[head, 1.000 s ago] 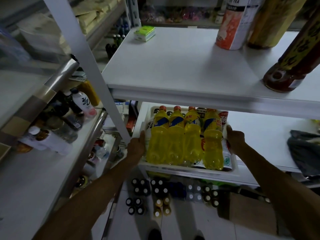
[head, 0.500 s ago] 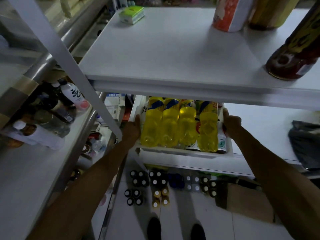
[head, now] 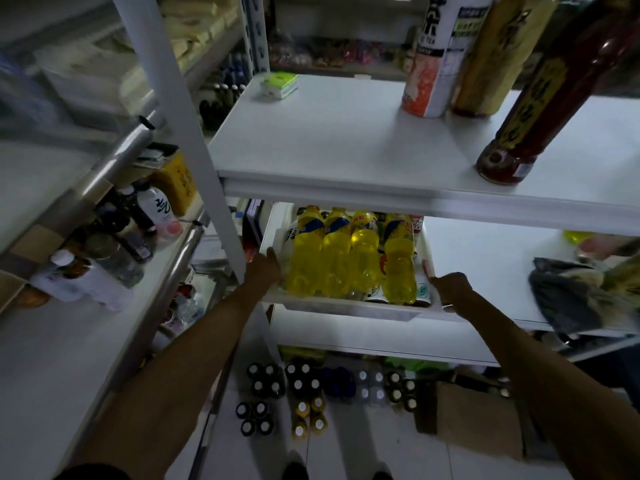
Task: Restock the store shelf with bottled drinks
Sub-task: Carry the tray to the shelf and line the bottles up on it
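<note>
A white tray holds several yellow drink bottles standing upright, with smaller cans behind them. The tray sits on the middle white shelf, partly under the upper shelf. My left hand grips the tray's left wall. My right hand is closed on the tray's right wall near the front corner, thumb up. The bottles' caps are hidden by the upper shelf's edge.
Three tall bottles and a green box stand on the upper shelf. A dark bag lies right of the tray. A white post rises at left. Bottle packs and a cardboard box sit on the floor.
The tray has slid further back onto the middle shelf, under the upper shelf's edge. Both hands went with it, and my right hand now sits nearer the tray's front corner.
</note>
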The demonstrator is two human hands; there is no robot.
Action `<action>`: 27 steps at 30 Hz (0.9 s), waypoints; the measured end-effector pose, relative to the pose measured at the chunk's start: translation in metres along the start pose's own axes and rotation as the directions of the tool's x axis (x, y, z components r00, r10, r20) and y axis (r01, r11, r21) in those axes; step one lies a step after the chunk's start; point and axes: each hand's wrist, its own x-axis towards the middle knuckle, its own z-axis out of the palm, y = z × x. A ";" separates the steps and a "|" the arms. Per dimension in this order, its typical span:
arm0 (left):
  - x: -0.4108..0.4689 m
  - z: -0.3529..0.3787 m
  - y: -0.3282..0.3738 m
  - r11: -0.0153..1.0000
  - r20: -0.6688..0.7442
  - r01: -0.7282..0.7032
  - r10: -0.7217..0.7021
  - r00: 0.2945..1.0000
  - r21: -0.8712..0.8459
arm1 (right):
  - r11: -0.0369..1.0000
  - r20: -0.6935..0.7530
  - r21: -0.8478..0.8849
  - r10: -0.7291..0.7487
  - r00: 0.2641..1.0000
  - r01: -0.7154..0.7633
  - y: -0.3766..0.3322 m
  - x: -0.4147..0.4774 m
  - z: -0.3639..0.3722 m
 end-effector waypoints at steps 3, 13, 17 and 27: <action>-0.030 -0.006 0.011 0.985 -0.093 -0.168 0.171 0.981 0.043 | 0.959 -0.217 -0.183 -0.253 0.943 0.215 -0.017 -0.028 0.002; -0.062 0.031 0.033 0.902 0.050 -0.249 0.248 0.968 0.352 | 0.711 -0.079 -0.552 -0.565 0.821 0.436 -0.067 -0.100 0.070; -0.058 0.039 0.025 0.835 0.012 -0.291 0.323 0.946 0.468 | 0.757 -0.145 -0.557 -0.493 0.858 0.341 -0.054 -0.091 0.067; -0.070 0.024 0.009 0.792 0.189 -0.359 0.305 0.933 0.494 | 0.834 -0.049 -0.449 -0.380 0.924 0.319 -0.047 -0.052 0.061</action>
